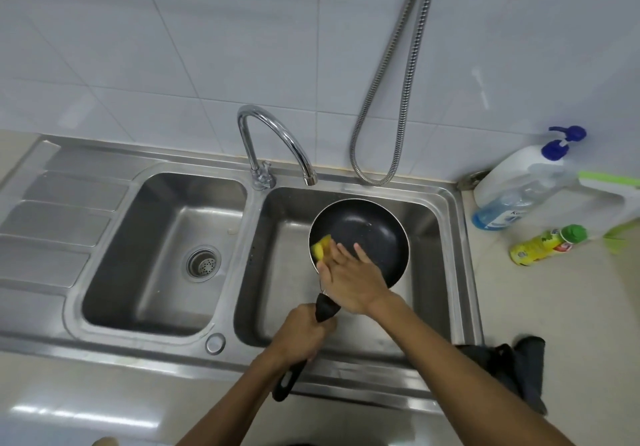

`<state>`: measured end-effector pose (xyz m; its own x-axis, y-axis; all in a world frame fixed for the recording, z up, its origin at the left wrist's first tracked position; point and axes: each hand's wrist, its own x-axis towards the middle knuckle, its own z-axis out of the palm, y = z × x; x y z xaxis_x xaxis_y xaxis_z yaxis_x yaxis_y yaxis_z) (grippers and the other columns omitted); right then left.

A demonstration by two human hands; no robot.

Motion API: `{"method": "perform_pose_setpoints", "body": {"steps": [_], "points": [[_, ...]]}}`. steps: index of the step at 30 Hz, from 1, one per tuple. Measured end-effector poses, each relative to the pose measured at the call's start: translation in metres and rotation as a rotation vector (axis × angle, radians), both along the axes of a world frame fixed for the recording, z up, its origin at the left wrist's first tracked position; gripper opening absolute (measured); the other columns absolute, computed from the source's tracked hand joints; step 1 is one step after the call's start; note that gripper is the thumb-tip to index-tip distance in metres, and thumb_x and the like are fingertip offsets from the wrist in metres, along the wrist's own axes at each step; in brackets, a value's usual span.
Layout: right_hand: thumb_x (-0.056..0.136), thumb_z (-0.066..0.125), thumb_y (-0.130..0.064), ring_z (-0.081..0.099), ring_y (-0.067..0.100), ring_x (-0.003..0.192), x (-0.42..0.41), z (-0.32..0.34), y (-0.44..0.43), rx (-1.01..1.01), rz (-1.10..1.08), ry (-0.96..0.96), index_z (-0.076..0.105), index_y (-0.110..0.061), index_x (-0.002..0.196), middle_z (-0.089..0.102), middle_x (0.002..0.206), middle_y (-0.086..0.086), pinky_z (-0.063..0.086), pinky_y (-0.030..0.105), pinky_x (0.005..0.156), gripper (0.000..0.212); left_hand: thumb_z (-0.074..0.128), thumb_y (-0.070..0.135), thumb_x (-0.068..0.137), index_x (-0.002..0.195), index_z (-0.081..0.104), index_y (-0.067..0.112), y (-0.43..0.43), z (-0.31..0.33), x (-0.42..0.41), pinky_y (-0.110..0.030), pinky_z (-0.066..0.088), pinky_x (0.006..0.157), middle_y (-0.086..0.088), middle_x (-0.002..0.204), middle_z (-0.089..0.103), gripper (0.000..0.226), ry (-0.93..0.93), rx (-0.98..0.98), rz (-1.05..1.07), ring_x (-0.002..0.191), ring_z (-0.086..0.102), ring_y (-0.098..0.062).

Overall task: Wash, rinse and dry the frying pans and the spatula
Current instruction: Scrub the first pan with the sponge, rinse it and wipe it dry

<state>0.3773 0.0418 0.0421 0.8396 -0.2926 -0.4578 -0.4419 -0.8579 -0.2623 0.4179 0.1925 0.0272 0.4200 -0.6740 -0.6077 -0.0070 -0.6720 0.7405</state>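
A black frying pan (370, 231) is tilted over the right basin of the steel sink (450, 238). My left hand (304, 333) grips its black handle near the basin's front edge. My right hand (353, 276) presses a yellow sponge (322, 245) against the pan's inner left rim. No spatula or second pan is in view.
The left basin (166, 248) has a drain strainer; a draining board lies further left. A curved tap (273, 141) ends above the right basin. Soap bottles (519, 186) and a small yellow bottle (547, 245) stand on the right counter; a dark cloth (519, 369) lies at the front right.
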Motion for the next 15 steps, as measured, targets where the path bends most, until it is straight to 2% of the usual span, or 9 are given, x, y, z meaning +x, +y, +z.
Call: {"method": "perform_pose_setpoints", "body": {"steps": [2, 6, 8, 10, 12, 14, 15], "points": [[0.108, 0.009, -0.042, 0.012, 0.020, 0.157, 0.019, -0.005, -0.020, -0.042, -0.074, 0.001, 0.013, -0.010, 0.162, 0.008, 0.171, 0.007, -0.002, 0.046, 0.127, 0.063, 0.062, 0.019, 0.088, 0.067, 0.053, 0.016, 0.005, -0.001, -0.003, -0.018, 0.037, 0.042, -0.002, 0.055, 0.055, 0.023, -0.037, 0.020, -0.004, 0.042, 0.049, -0.012], [0.105, 0.003, -0.043, 0.018, 0.024, 0.155, 0.008, -0.005, -0.056, -0.210, -0.125, 0.082, 0.017, -0.010, 0.161, 0.016, 0.170, 0.009, 0.002, 0.048, 0.127, 0.066, 0.064, 0.023, 0.089, 0.064, 0.048, 0.016, 0.017, -0.005, 0.009, -0.024, 0.037, 0.045, -0.003, 0.049, 0.048, 0.030, 0.013, -0.001, 0.143, 0.040, 0.045, -0.018], [0.092, -0.014, -0.048, 0.021, 0.025, 0.154, -0.013, 0.002, -0.039, -0.239, -0.044, 0.073, 0.026, -0.010, 0.159, 0.023, 0.167, 0.011, 0.004, 0.048, 0.127, 0.086, 0.065, 0.022, 0.091, 0.064, 0.047, 0.016, 0.018, -0.006, 0.015, -0.024, 0.036, 0.043, -0.004, 0.047, 0.047, 0.033, 0.025, -0.020, 0.181, 0.037, 0.044, -0.019], [0.079, -0.021, -0.049, 0.023, 0.028, 0.153, -0.023, 0.006, -0.008, -0.171, 0.079, 0.072, 0.036, -0.014, 0.155, 0.025, 0.166, 0.012, 0.006, 0.047, 0.126, 0.101, 0.064, 0.022, 0.091, 0.065, 0.050, 0.016, 0.017, -0.005, 0.014, -0.024, 0.037, 0.044, -0.001, 0.048, 0.050, 0.030, 0.009, -0.033, 0.167, 0.040, 0.046, -0.018], [0.090, -0.014, -0.048, 0.022, 0.028, 0.153, -0.012, 0.004, 0.008, -0.073, 0.078, 0.038, 0.039, -0.014, 0.152, 0.022, 0.167, 0.012, 0.005, 0.047, 0.126, 0.088, 0.063, 0.022, 0.092, 0.069, 0.055, 0.016, 0.012, -0.003, 0.006, -0.023, 0.038, 0.046, 0.000, 0.053, 0.054, 0.025, -0.014, -0.040, 0.117, 0.045, 0.049, -0.015], [0.104, 0.003, -0.043, 0.016, 0.024, 0.155, 0.010, 0.001, 0.003, 0.005, -0.021, -0.014, 0.033, -0.013, 0.156, 0.017, 0.169, 0.007, 0.002, 0.046, 0.127, 0.067, 0.062, 0.022, 0.093, 0.071, 0.056, 0.014, 0.007, 0.000, -0.003, -0.019, 0.037, 0.044, -0.001, 0.054, 0.055, 0.025, -0.004, -0.053, 0.111, 0.043, 0.049, -0.013], [0.106, 0.007, -0.042, 0.014, 0.023, 0.156, 0.020, 0.001, -0.004, 0.006, -0.058, -0.025, 0.028, -0.012, 0.158, 0.015, 0.170, 0.006, 0.001, 0.045, 0.127, 0.064, 0.062, 0.022, 0.093, 0.070, 0.055, 0.014, 0.005, 0.001, -0.006, -0.018, 0.037, 0.043, 0.000, 0.052, 0.055, 0.026, 0.001, -0.059, 0.131, 0.042, 0.049, -0.014]]}}
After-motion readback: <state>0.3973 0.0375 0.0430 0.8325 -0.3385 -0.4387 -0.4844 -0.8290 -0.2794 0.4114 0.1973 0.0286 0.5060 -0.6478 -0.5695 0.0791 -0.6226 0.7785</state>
